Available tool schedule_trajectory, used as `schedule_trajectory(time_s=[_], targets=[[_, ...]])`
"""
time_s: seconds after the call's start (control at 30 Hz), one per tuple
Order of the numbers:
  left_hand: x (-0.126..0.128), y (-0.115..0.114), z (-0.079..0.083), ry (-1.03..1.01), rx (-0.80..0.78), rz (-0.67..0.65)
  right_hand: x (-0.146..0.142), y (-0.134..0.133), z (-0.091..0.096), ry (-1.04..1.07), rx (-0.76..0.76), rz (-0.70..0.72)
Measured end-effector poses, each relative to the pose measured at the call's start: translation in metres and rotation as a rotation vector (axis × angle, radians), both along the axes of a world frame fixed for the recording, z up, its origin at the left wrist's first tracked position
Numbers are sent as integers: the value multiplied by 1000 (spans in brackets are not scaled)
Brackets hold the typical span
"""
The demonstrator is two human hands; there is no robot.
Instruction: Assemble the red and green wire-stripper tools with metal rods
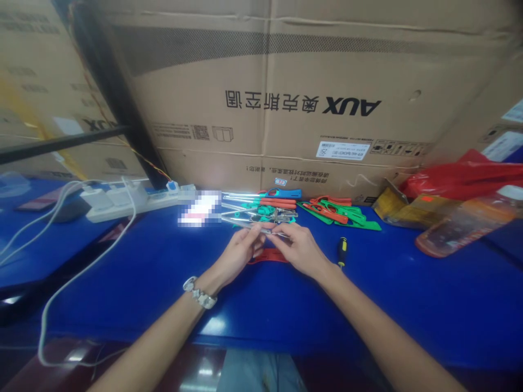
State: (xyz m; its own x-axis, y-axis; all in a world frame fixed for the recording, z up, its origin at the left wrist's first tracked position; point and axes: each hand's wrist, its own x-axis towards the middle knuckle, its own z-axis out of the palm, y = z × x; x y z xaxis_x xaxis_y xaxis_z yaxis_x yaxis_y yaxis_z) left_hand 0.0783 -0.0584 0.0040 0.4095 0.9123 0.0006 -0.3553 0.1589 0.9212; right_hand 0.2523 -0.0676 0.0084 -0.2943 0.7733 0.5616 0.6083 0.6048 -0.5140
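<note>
My left hand, with a silver watch at its wrist, is closed in a pinch on a thin silvery metal piece. From the other side my right hand pinches the same piece, fingertips close to the left ones. Its exact kind is partly hidden by the fingers. Below the hands a red plastic handle shell lies on the blue table. Just beyond them is a pile of long metal rods with coloured handles, like stick lighters, among them a blue handle and an orange handle.
Green handle shells lie right of the pile. A black and yellow screwdriver is near my right hand. Further right lies a bottle by a red bag. At left are a power strip and cables; a large carton stands behind.
</note>
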Motion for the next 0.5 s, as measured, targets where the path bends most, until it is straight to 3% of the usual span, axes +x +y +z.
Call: schedule_trajectory(time_s=[0.17, 0.37, 0.5], targets=[[0, 3, -4, 100, 42, 33, 4, 2, 4, 28, 12, -32], [-6, 3, -3, 236, 118, 64, 4, -1, 7, 15, 40, 35], [-27, -5, 4, 478, 221, 111, 5, -3, 7, -12, 58, 55]])
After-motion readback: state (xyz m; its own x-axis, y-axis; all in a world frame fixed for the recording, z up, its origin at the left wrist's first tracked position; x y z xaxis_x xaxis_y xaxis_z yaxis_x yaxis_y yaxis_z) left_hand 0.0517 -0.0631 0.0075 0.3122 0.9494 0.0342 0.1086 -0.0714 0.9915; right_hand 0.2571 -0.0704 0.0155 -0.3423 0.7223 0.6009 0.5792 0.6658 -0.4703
